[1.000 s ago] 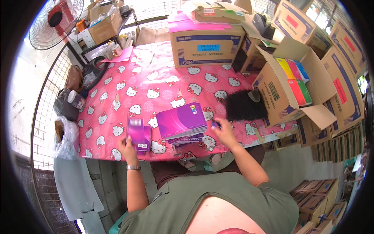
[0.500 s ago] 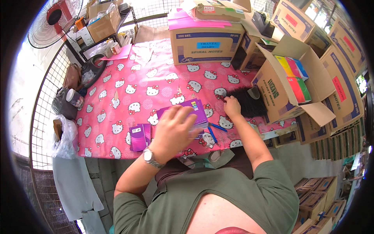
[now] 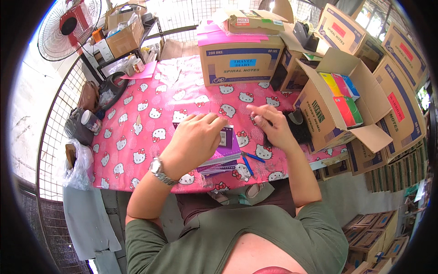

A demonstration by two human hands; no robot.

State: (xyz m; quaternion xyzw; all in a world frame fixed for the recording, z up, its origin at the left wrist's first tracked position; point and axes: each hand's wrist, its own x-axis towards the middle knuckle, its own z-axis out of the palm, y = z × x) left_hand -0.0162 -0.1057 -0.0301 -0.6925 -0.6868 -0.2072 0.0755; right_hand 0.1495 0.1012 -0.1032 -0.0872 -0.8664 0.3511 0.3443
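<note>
The left hand [image 3: 194, 139] lies flat, palm down and gripping nothing, on the purple notebooks [image 3: 226, 150], while the right hand [image 3: 269, 123], just right of the stack, pinches something too small to tell.

A fan [image 3: 68, 27] stands far left, a closed carton [image 3: 242, 64] sits at the pink tablecloth's [image 3: 137, 137] far edge, an open carton [image 3: 342, 105] of coloured notebooks stands right, blue pens [image 3: 251, 160] lie near the front
</note>
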